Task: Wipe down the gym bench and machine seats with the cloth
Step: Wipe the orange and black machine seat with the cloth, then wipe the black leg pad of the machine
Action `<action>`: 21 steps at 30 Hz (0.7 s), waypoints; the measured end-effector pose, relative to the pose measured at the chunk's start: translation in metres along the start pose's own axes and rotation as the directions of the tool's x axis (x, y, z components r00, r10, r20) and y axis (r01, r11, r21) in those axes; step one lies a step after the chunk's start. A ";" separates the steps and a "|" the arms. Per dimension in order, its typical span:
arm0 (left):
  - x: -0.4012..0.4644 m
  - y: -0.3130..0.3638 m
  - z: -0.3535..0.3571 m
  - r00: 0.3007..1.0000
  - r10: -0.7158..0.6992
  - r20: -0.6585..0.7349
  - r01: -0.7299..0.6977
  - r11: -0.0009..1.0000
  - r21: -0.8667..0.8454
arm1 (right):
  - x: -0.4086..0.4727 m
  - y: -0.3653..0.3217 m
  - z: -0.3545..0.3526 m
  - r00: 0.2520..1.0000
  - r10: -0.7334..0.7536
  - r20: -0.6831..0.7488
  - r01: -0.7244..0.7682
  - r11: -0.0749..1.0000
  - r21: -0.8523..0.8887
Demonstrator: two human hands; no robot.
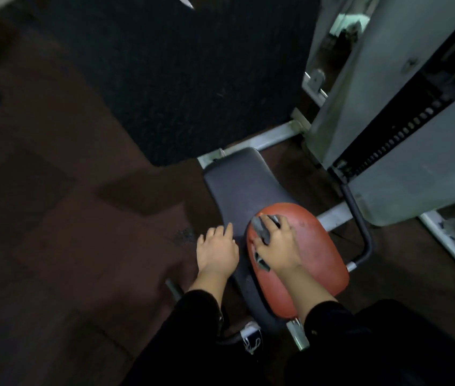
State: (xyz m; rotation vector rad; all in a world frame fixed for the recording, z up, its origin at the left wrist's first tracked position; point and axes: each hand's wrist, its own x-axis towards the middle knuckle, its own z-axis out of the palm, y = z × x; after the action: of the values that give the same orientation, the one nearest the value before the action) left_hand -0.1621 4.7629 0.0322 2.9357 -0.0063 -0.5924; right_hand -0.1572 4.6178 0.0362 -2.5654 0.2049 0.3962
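Your small grey cloth point(262, 232) lies bunched on the rounded red vinyl pad point(304, 254), toward the pad's far left end, and your right hand point(276, 246) is laid flat over it. The fingers are spread and pressing down, with folds of cloth showing between and beyond them, so the palm drives the cloth across the vinyl and nothing is pinched. That flat hold suits wiping: it keeps the most fabric against the surface. A second scrap of grey shows at the pad's left edge beside your wrist; whether it is part of the same cloth I cannot tell.

Your left hand point(216, 250) sits just left of the red pad, fingers loosely extended and holding nothing. It appears to rest near the edge of the dark grey padded seat point(237, 185), probably to steady you as you lean, though contact is not clear.

That grey seat runs out from under the red pad's far end, away from you. Beyond the pad and to its right stands the pale grey machine housing point(404, 140) with its slotted weight column. A black bent metal tube point(362, 232) curves round the pad's right side.

Judging by where the cloth is, most of the red pad is yet to be covered.
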 end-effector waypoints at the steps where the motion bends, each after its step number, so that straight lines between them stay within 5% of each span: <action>1: -0.013 -0.008 -0.012 0.999 -0.040 -0.001 0.040 0.999 -0.005 | -0.007 -0.016 -0.005 1.000 -0.023 0.016 0.023 1.000 -0.007; 13: -0.138 -0.173 -0.102 0.903 -0.429 -0.031 0.420 0.894 -0.156 | -0.082 -0.228 0.036 0.886 -0.375 0.275 0.425 0.893 -0.152; 21: -0.162 -0.324 -0.134 0.883 -0.469 -0.017 0.461 0.874 -0.154 | -0.101 -0.367 0.121 0.827 -0.451 0.336 0.518 0.843 -0.144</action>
State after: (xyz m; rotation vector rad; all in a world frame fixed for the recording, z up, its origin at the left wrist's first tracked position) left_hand -0.2677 5.1083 0.1694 2.8060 0.7388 -0.5405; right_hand -0.1999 4.9996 0.1464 -2.6114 -0.6351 0.6143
